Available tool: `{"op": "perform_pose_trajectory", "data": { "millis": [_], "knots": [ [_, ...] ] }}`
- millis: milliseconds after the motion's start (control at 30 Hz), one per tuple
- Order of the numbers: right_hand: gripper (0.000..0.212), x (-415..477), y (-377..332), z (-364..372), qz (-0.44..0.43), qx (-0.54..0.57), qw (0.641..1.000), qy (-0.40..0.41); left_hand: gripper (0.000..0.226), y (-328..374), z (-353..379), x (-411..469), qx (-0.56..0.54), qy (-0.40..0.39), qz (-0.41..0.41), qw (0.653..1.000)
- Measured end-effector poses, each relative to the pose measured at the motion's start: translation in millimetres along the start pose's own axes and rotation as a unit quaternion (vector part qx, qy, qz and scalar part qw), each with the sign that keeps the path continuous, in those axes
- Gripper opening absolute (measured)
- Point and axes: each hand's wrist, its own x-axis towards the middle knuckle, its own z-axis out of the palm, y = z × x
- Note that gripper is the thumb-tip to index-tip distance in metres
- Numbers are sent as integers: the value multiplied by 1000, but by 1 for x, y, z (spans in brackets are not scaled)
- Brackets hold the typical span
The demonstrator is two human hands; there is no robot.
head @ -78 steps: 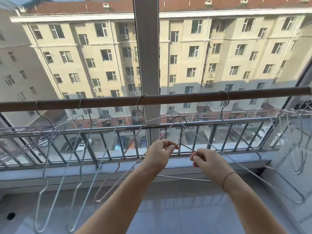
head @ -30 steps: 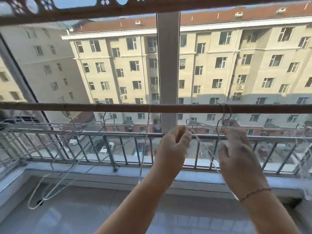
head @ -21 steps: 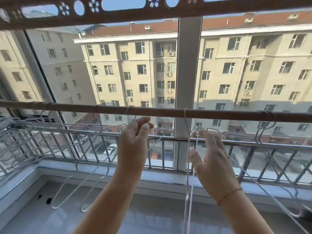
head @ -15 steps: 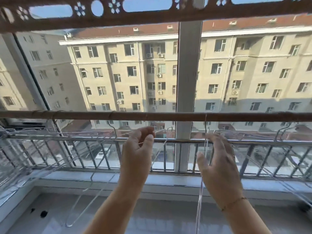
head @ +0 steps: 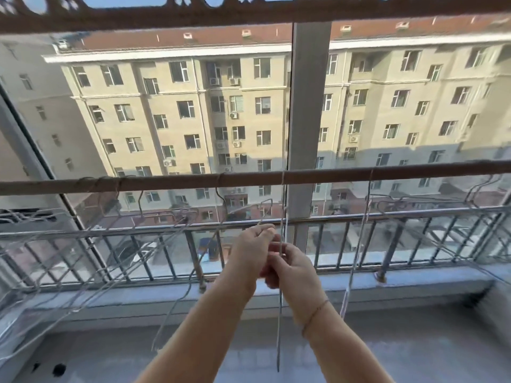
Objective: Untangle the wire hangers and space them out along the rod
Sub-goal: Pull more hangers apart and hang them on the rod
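From the head camera, the rod [head: 171,181] runs across in front of the window, level with your eyes. Your hands meet just below it, near the middle. Your left hand [head: 250,251] has its fingertips pressed together, pinching a slanting wire [head: 266,214] that rises to a bent shoulder; which hook that wire belongs to cannot be told. Your right hand [head: 294,269] touches the left, its fingers curled, it seems, round the middle hanger [head: 279,313], which hangs straight down, edge-on. A second hanger [head: 352,266] hangs well apart to the right. The left bunch [head: 179,214] is crowded at the hooks and crossed below, and a right bunch [head: 414,200] is knotted near the railing [head: 340,219].

You appear to be parting the slanting wire from the middle hanger. Hold the middle one steady with your right hand and ease the pinched wire out sideways with your left, not downward, so no hook jumps off the rod. Trace it to its hook before you pull. Once free, slide it left to leave an even gap, then take the left bunch one hook at a time.
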Motion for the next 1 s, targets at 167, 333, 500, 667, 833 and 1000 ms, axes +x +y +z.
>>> {"op": "perform_pose_trajectory", "data": {
  "millis": [167, 333, 500, 667, 833, 1000],
  "knots": [
    [33, 29, -18, -1, -25, 0, 999, 32, 23, 15, 8, 26, -65, -6, 31, 997],
    [31, 50, -25, -6, -21, -56, 998, 31, 25, 23, 14, 56, -139, -27, -19, 990],
    [24, 37, 4, -24, 10, -134, 991, -22, 15, -4, 15, 67, -120, -40, -59, 990],
    [13, 38, 25, -49, 9, -224, 974, 38, 18, -35, 5, 56, -19, -44, -65, 997],
    [34, 40, 32, -71, -1, -316, 947, 53, 21, -50, -5, 42, 38, -61, -71, 995],
    [44, 36, 26, -85, -85, -464, 881, 11, 20, -54, -8, 29, 129, -90, -33, 987]
  ]
}}
